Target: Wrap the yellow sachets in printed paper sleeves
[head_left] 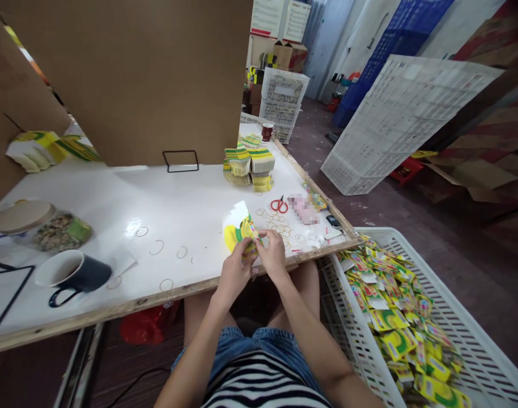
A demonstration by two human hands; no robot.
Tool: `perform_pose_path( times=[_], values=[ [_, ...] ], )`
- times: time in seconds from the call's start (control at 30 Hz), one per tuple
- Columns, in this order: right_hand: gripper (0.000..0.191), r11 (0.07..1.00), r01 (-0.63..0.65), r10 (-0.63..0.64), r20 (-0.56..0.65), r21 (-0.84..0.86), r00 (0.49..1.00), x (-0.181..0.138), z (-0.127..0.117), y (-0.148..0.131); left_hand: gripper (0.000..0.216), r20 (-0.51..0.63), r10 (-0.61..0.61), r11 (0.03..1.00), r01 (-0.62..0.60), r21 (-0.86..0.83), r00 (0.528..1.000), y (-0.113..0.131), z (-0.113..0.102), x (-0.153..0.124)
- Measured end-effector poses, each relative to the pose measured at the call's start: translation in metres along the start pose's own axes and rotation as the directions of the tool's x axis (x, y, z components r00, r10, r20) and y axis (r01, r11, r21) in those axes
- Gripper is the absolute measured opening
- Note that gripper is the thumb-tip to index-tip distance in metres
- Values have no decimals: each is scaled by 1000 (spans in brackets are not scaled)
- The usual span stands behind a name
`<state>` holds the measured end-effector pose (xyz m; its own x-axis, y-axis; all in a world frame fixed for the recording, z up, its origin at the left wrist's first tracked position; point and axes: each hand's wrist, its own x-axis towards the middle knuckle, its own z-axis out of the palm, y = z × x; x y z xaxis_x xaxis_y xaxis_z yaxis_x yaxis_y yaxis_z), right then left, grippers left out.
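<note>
Near the table's front edge, my left hand (237, 265) is closed on a yellow-and-green printed card (233, 237). Several white and yellow layers fan out behind it, and I cannot tell how many pieces there are. My right hand (272, 255) pinches the right side of the same card, next to a small colourful patch. The fingers of both hands meet at its lower edge and hide part of it. Beyond the hands, bundled stacks of similar yellow-and-green cards (261, 160) stand on the white table (208, 215).
Red-handled scissors (279, 205) and loose rubber bands (280, 226) lie to the right. A dark mug (89, 272) and a clear jar (59, 231) stand at left. Beside the table is a white crate (467, 306) of yellow packets (397, 343). A cardboard panel (157, 79) rises behind.
</note>
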<state>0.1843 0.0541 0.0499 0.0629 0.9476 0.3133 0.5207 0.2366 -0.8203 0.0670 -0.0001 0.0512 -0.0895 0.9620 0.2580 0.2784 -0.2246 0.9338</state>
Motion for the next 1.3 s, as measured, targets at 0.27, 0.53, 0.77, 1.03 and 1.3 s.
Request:
perform_pose_path(
  times=[0.27, 0.53, 0.77, 1.03, 1.3],
  values=[
    [32, 732, -248, 210, 136, 634, 968, -30, -35, -7, 46, -77, -254, 793, 162, -587, 964, 11, -11, 3],
    [31, 626, -341, 228, 254, 701, 940, -44, -41, -12, 59, 294, -152, 570, 326, -754, 944, 16, -6, -3],
    [31, 672, -361, 201, 310, 647, 929, -50, -49, -23, 46, 196, -157, 633, 251, -732, 968, 16, -3, -4],
    [24, 889, -207, 207, 45, 407, 977, -55, -44, -16, 52, 2, -252, 799, 209, -563, 968, 19, 6, -6],
    [46, 833, -140, -56, 333, 536, 941, -40, -76, -28, 61, 278, -90, 805, 234, -545, 956, 35, -16, -13]
  ],
)
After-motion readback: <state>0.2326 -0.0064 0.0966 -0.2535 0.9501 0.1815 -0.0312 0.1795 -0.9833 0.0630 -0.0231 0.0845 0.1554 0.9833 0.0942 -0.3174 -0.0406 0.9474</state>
